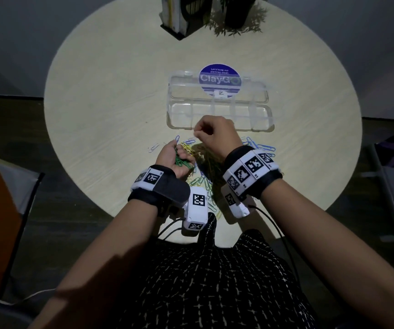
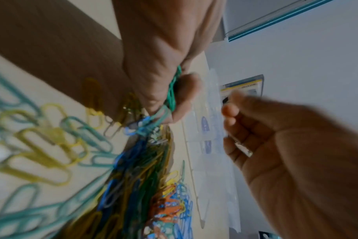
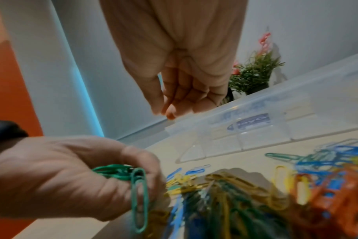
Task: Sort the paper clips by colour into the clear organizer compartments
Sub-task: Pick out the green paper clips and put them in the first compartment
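Bench first: a round pale wood-grain bench carries everything, with a black file holder and a dark potted plant at its far edge, well apart from the work. Next in size, the clear plastic organizer with divided compartments lies open mid-bench, its lid folded back over a round blue sticker; no clip shows in any compartment. Just before its near wall sprawls the mixed pile of coloured paper clips (yellow, blue, green, orange, tangled together). The left hand rests palm-up at the pile's left edge, fingers curled round a bunch of green paper clips, one hanging loose below. The right hand hovers over the organizer's near wall with its fingers curled in; whether its fingertips pinch a clip cannot be told.

The clips are probably light, springy wire with a slick coating, and they hook into one another, so taking one by its rounded end and shaking it free should serve best. Open bench lies left and right of the pile; the organizer's low wall looks easy to clear, though a knock could shift so light a box.
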### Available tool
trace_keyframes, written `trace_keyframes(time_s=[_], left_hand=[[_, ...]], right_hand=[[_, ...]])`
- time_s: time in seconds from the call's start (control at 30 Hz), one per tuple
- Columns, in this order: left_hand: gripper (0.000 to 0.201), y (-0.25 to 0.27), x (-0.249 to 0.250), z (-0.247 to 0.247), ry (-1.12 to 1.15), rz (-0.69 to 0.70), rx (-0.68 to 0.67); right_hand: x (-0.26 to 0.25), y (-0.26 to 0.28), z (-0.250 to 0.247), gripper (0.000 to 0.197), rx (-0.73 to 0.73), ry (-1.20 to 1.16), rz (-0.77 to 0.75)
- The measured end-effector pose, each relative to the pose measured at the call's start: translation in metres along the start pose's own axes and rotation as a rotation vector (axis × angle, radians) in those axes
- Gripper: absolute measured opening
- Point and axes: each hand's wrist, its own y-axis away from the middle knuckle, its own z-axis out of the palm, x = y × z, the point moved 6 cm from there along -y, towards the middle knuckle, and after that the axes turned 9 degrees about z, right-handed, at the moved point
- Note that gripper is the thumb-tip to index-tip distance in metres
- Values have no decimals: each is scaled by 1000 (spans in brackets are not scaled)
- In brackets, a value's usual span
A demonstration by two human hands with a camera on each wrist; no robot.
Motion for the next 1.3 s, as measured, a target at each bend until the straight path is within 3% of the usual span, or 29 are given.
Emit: trace_keyframes(time_s=[0.17, 0.27, 0.4, 0.5, 0.6, 0.73, 0.93, 1.07, 1.17, 1.3], left_hand=[[48, 7, 41, 51, -151, 137, -164], [48, 7, 70, 85, -265, 295, -222], [49, -3, 99, 113, -555, 600, -100], [49, -14, 112, 122, -973, 823, 47], [50, -28, 107, 126, -1298, 955, 18], [47, -39, 94, 127, -1598, 1024, -41], [43, -37, 83, 128, -1908, 1003, 61], [43, -32, 83, 129, -1970, 1001, 81], [42, -21, 87, 132, -1963, 1091, 71], [33, 4, 84, 128, -1877, 1202, -145]], right_hand=[[24, -19, -33, 15, 134, 25, 80], [31, -27, -41, 15, 172, 41, 93], [36, -33, -41, 16, 199, 110, 64], [42, -37, -37, 18, 186, 179, 50], [47, -39, -36, 18, 186, 195, 34], [51, -41, -37, 17, 184, 183, 7], [53, -41, -34, 13, 211, 179, -29], [53, -40, -35, 15, 231, 171, -42], [50, -35, -35, 15, 231, 152, -56], [47, -21, -23, 14, 129, 132, -55]])
